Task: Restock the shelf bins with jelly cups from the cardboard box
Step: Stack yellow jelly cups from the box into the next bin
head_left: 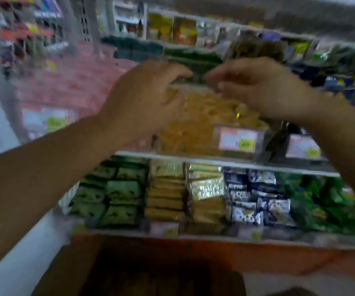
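Note:
The picture is blurred by motion. A clear shelf bin at the middle of the shelf is filled with yellow-orange jelly cups. My left hand hovers over the bin's left part, palm down, fingers curled. My right hand is over the bin's right part, fingertips pointing left toward the other hand. I cannot tell whether either hand holds a cup. The open cardboard box lies below, at the bottom centre, its inside dark.
A pink-filled bin stands left of the yellow one, a dark-filled bin right of it. The shelf below holds green packets, tan bars, blue-white packets and green bags. More goods fill the upper shelf.

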Motion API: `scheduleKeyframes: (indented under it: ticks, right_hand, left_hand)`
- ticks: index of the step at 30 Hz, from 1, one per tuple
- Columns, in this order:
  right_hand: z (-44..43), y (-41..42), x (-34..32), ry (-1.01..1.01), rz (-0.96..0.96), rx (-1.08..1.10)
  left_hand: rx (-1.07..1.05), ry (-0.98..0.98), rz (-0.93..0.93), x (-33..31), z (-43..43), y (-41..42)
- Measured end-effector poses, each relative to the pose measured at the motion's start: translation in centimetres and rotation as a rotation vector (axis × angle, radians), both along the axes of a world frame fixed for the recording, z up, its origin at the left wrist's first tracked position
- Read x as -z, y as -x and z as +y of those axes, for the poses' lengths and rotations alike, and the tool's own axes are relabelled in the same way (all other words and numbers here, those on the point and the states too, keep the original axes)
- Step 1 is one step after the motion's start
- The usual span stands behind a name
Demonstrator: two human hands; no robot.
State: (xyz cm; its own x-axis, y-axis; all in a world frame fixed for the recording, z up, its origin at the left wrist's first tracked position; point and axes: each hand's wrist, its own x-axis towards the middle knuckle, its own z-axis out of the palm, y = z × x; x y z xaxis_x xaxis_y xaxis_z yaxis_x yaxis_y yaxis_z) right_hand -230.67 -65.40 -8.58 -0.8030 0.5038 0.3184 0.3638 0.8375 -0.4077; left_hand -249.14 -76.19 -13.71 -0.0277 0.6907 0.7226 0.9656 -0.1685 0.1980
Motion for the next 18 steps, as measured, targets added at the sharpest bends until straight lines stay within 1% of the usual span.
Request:
scheduleKeyframes:
  ticks: [2,3,4,5,7,9,11,13,14,15,18]
  right_hand:
    - [-3.8,-0.6,3.7,0.166,0.046,-0.137]
    - [-5.5,-1.0,5.9,0.283,0.036,-0.224]
    - [-7.1,-1.2,8.6,0.41,-0.007,-0.289]
    - [-8.4,-1.5,11.7,0.535,-0.072,-0.329]
    - [-10.5,-1.5,18.9,0.729,-0.294,-0.342]
    - [-11.7,-1.3,27.3,0.884,-0.554,-0.299]
    - [-12.5,-0.6,35.5,0.92,-0.701,-0.194]
    - [-13.1,-0.1,42.6,0.942,-0.775,-0.024]
    - [-13.5,0.2,45.4,0.976,-0.78,0.072]
    - [-13.6,0.3,48.0,0.974,-0.8,0.118]
    - [-13.6,1.5,53.5,0.94,-0.917,0.161]
  left_hand:
    - [0.054,-0.038,-0.032,4.7,-5.0,-0.8]
    - [0.07,-0.004,-0.058,7.7,-7.3,-1.1]
    - [0.076,0.076,-0.115,11.0,-9.6,-1.4]
    - [0.076,0.203,-0.197,14.3,-11.7,-1.7]
    - [0.044,0.516,-0.39,21.0,-14.9,-1.6]
    - [-0.018,0.872,-0.472,27.3,-17.0,-0.9]
    - [-0.032,1.199,-0.539,32.5,-18.2,-0.1]
    - [-0.078,1.373,-0.624,36.4,-18.5,0.1]
    - [-0.119,1.428,-0.675,38.0,-18.6,0.2]
    - [-0.163,1.457,-0.738,39.8,-18.6,0.6]
    - [-0.323,1.424,-0.942,45.1,-18.9,1.9]
